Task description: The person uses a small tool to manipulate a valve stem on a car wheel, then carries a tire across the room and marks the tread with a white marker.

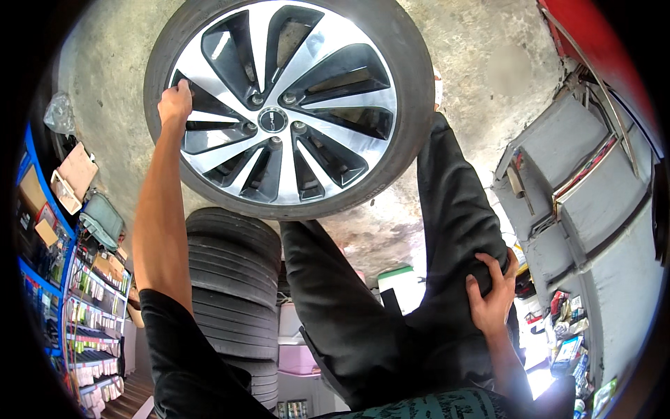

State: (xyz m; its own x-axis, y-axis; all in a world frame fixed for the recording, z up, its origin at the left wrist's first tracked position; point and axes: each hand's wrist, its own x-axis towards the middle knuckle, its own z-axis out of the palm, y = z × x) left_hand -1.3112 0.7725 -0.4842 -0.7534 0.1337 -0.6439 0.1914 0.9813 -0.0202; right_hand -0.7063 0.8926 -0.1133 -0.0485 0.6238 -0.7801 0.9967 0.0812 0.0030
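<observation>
A large wheel with a black tyre and silver-and-black spoked rim fills the upper middle of the head view, its face upward. My left hand is closed on the rim at its left side, fingertips hidden in a gap between spokes. My right hand rests on my dark-trousered right leg with its fingers apart. A stack of black tyres stands beside my left leg, just below the wheel.
Blue-framed shelves of boxes and small items line the left, near a clear bag and cardboard. Grey metal panels and a red surface are at right. A pink bin sits behind my legs on the concrete floor.
</observation>
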